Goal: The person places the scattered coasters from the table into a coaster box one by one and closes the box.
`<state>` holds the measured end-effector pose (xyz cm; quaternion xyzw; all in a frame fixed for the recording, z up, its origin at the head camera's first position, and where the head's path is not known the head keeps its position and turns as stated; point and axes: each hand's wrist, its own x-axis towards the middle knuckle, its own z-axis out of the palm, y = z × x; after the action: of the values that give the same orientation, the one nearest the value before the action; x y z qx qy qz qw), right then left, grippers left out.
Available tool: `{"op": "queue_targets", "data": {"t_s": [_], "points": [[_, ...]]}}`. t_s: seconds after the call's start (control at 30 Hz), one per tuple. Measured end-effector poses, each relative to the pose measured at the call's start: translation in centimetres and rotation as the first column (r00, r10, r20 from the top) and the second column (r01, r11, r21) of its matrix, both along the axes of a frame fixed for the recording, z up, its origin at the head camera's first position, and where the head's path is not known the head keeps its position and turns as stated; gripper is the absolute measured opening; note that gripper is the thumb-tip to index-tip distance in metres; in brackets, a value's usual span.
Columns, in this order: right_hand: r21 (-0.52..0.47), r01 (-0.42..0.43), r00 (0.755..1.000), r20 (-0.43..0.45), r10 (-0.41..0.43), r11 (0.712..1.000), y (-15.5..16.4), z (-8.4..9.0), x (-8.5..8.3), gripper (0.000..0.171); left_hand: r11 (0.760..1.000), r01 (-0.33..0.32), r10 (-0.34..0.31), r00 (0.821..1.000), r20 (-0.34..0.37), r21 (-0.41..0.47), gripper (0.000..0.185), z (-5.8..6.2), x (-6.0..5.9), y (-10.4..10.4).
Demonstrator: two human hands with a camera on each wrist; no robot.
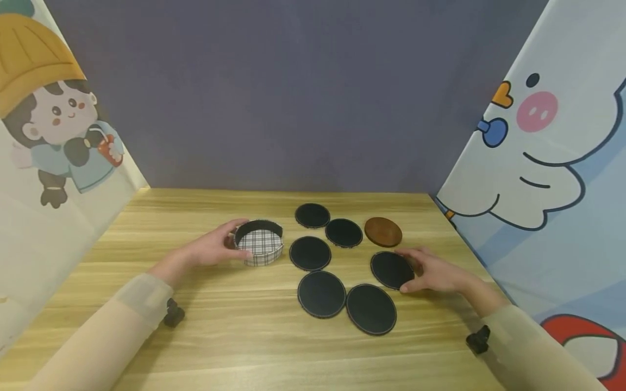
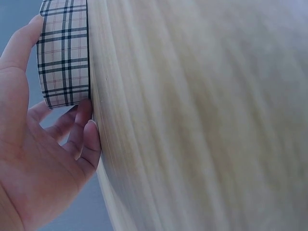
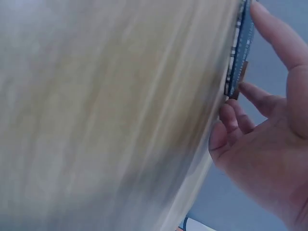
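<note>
Five black round coasters (image 1: pixel 321 294) lie flat on the wooden table (image 1: pixel 235 347), in the middle and toward the back. One more black coaster (image 1: pixel 390 270) is at the right hand (image 1: pixel 432 272). That hand's thumb is on the near edge and its fingers are on the far edge, so it pinches the coaster. I cannot tell if that coaster is lifted a bit. Just behind it is a brown round disc (image 1: pixel 383 232).

On the other side, the left hand (image 1: pixel 212 247) holds a round plaid holder (image 1: pixel 261 259) by its side, with its thumb at the front and its fingers at the back. The holder sits upright on the table, left of the coasters. Its inside wall is dark, and its floor has crossing lines. Behind everything is a gray wall (image 1: pixel 293 98).
</note>
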<state>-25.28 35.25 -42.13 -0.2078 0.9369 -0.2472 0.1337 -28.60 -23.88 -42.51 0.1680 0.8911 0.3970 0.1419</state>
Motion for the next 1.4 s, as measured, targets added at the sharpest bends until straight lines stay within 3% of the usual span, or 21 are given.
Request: {"op": "queue_targets", "data": {"t_s": [0.53,0.87,1.03,1.23,1.4], "points": [[0.062,-0.023,0.998,-0.054,0.026,0.998,-1.2,-0.4,-0.7,0.114,1.000,0.005,-0.005,1.000,0.011,0.010,0.113,0.4,0.4,0.0],[0.079,-0.020,0.994,-0.104,0.028,0.997,-1.4,-0.5,-0.9,0.109,1.000,0.005,-0.005,1.000,0.004,0.013,0.113,0.4,0.5,0.1],[0.064,-0.025,0.990,-0.140,0.034,0.998,-1.2,-0.6,-0.6,0.107,1.000,0.009,-0.009,1.000,-0.008,0.005,0.113,0.3,0.5,0.0],[0.022,0.010,0.993,-0.116,-0.008,1.000,-1.0,-0.6,-0.5,0.108,1.000,0.012,-0.012,1.000,-0.007,0.015,0.113,0.2,0.6,0.0],[-0.019,0.028,0.985,-0.171,-0.031,0.999,-1.1,-0.7,-0.7,0.106,1.000,0.009,-0.009,1.000,-0.007,0.016,0.113,0.2,0.6,0.0]]}}
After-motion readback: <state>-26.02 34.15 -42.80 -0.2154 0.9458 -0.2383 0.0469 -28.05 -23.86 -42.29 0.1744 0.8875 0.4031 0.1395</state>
